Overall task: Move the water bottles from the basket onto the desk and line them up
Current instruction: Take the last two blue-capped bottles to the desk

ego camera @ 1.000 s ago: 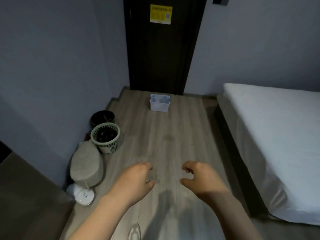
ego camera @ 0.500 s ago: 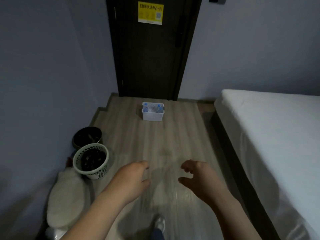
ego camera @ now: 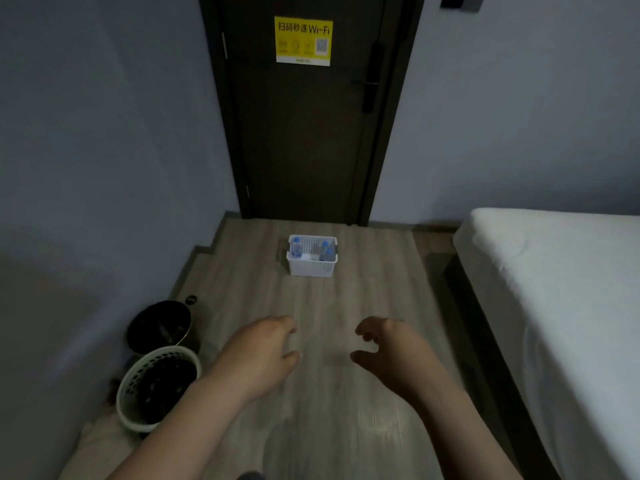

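A white perforated basket stands on the wood floor in front of a dark door. Clear water bottles with blue caps stand inside it, one at the left and two at the right. My left hand and my right hand hover side by side over the floor, well short of the basket. Both have loosely curled fingers and hold nothing. No desk is in view.
A bed with a white sheet runs along the right. At the left wall stand a black bin and a pale green perforated bin. A dark door with a yellow Wi-Fi sign closes the far end.
The view has advanced toward the door and basket, which now looks larger. The bins have slid toward the lower left. Both hands keep the same loose pose.
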Available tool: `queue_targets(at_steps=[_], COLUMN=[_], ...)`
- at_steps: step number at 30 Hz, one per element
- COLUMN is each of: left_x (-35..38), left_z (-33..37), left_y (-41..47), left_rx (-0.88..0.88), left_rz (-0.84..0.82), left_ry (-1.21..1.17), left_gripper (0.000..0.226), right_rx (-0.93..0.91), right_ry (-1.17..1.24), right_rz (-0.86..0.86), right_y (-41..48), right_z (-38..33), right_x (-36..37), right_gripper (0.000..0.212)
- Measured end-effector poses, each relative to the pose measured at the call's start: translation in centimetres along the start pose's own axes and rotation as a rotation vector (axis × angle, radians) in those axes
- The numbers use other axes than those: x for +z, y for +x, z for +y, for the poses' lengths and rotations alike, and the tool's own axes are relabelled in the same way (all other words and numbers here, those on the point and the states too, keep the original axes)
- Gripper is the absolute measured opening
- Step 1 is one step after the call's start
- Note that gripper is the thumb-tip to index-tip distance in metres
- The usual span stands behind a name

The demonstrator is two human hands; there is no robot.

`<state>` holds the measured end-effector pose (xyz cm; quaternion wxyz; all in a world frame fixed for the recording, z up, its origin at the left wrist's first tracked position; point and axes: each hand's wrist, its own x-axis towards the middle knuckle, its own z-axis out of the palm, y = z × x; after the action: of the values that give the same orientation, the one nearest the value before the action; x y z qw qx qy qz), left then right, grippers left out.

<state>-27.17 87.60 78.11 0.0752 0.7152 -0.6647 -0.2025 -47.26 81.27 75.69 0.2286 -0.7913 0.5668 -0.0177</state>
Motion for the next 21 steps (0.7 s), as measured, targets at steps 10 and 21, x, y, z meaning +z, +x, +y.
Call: queue_targets(at_steps=[10,21], left_x=[-2.5,-9.3], left_z=[-3.9,-9.0], left_y=[18.0,36.8], left_rx=[0.001,0.038], left_rz=[-0.015,-0.038], left_ry=[-0.047,-0.062], left_gripper=[0.038,0.036], right_rx=[0.026,0.085], right_ry=[0.019,0.038], right_rz=[-0.041,-0.047], right_y=[16.8,34.9], right_z=[0.6,-1.3], right_x=[-3.4,-7.5], right_gripper=[0.042,0.041])
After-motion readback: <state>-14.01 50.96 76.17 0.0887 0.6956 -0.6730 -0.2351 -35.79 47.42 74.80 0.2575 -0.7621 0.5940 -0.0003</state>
